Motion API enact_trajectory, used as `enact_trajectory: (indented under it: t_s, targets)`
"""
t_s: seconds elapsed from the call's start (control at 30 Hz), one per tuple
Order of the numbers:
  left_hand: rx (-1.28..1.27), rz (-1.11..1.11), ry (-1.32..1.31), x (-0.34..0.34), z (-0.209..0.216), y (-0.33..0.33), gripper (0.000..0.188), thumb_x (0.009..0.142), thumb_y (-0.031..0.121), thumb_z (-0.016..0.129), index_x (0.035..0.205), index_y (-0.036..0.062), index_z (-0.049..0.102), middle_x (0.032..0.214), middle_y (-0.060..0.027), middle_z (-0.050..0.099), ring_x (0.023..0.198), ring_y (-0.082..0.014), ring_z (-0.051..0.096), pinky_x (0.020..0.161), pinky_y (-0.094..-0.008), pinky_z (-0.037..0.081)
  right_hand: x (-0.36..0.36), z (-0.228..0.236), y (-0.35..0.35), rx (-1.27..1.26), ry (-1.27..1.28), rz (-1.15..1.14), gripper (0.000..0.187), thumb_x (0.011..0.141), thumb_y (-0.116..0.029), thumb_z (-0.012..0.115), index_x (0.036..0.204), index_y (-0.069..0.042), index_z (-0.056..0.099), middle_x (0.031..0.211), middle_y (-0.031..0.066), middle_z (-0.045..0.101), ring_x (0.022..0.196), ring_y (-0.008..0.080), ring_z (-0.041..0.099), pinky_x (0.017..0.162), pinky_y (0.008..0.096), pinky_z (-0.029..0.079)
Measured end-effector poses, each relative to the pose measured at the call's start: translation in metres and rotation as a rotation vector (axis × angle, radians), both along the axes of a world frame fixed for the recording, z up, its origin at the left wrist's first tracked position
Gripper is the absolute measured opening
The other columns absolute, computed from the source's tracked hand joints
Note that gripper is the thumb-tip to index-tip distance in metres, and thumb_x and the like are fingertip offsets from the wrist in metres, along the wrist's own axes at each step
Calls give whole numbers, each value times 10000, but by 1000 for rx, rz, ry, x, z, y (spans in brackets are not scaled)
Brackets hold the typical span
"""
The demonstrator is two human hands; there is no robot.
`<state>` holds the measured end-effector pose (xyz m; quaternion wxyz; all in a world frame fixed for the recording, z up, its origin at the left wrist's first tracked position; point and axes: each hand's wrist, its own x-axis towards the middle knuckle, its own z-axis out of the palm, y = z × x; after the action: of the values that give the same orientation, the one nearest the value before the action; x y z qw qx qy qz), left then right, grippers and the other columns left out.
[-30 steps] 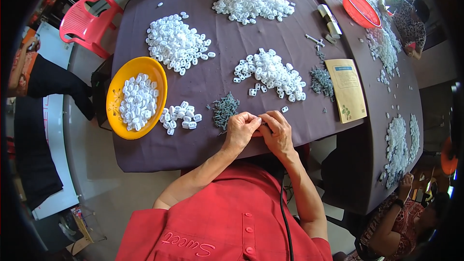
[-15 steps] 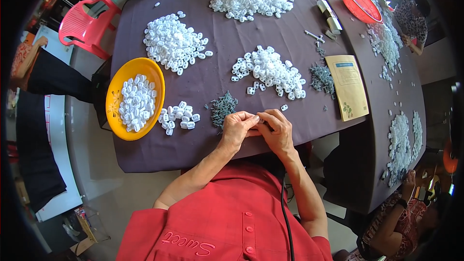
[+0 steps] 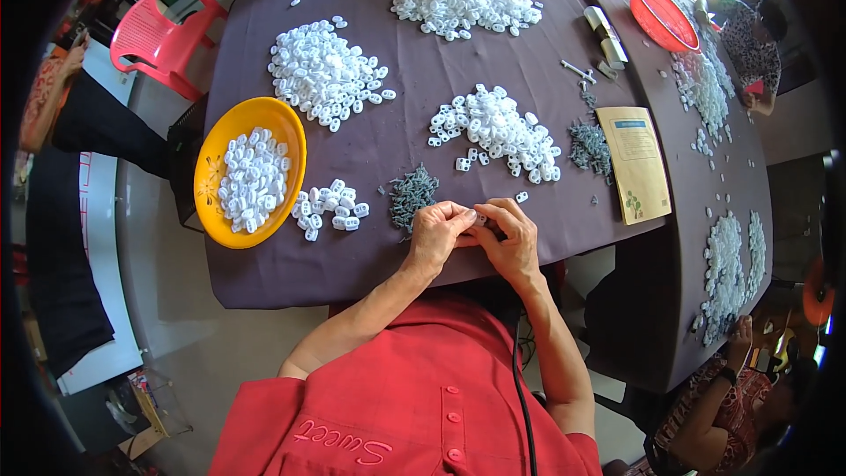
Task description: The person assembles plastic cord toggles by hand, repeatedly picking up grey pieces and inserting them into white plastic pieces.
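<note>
My left hand (image 3: 438,234) and my right hand (image 3: 508,238) meet above the table's front edge, fingertips pinched together. Between them shows a bit of a small white plastic piece (image 3: 479,219), mostly covered by the fingers. Just beyond my left hand lies a heap of small grey screw-like pieces (image 3: 412,192). Past my right hand spreads a pile of white two-holed plastic pieces (image 3: 498,132), with a single white piece (image 3: 522,197) lying apart near my knuckles. Left of the grey heap is a small cluster of white oval pieces (image 3: 330,210).
A yellow bowl (image 3: 297,181) of white pieces stands at the left. Bigger white piles (image 3: 326,70) lie farther back. To the right are a tan envelope (image 3: 636,167) and another grey heap (image 3: 589,146). Red baskets (image 3: 663,18) stand beyond. Other people (image 3: 749,44) sit along the right table.
The whole view has shifted slightly. My hands stay together in nearly the same pinch, with small finger movement. A person at the far right now shows something red by the hand.
</note>
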<state>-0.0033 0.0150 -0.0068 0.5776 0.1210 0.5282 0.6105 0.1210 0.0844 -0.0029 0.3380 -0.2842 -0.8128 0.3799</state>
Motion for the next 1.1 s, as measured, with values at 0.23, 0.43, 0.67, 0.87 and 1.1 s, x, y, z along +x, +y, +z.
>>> enact_trajectory:
  t_s: [0.23,0.43,0.67,0.87,1.1]
  targets:
    - [27,-77,391,0,23,-20,136,869,104,576,847,-20,627,752,-49,641,657,-78,597,567,-211,500,6,17,-2,-87,-65,69,421,637,-21,697,1044,-48,594,932,64,566,693,163,536,607,273,459]
    - [88,121,1188,-55,38,-69,59,799,27,585,827,-17,614,829,-97,636,676,-161,610,581,-268,480,0,14,-3,-20,-101,84,319,665,-33,684,974,-43,604,898,81,571,714,211,547,627,301,456]
    - [-52,142,1443,-94,15,-94,38,767,33,632,785,14,604,900,-96,571,710,-198,585,581,-278,481,-25,21,-11,191,-88,212,166,676,17,641,821,-56,610,795,70,564,736,262,559,626,342,464]
    - [-124,240,1500,-94,20,-87,85,753,9,640,826,15,596,880,-100,562,724,-229,588,582,-296,484,-57,23,-24,235,-76,389,161,679,-10,648,829,-66,636,781,66,547,708,240,548,608,336,459]
    - [29,163,1444,-67,20,-92,107,742,-14,631,822,33,577,814,-96,564,729,-277,593,613,-349,484,-75,14,-31,456,-254,511,121,689,-138,554,787,-105,617,767,36,495,732,199,503,659,312,412]
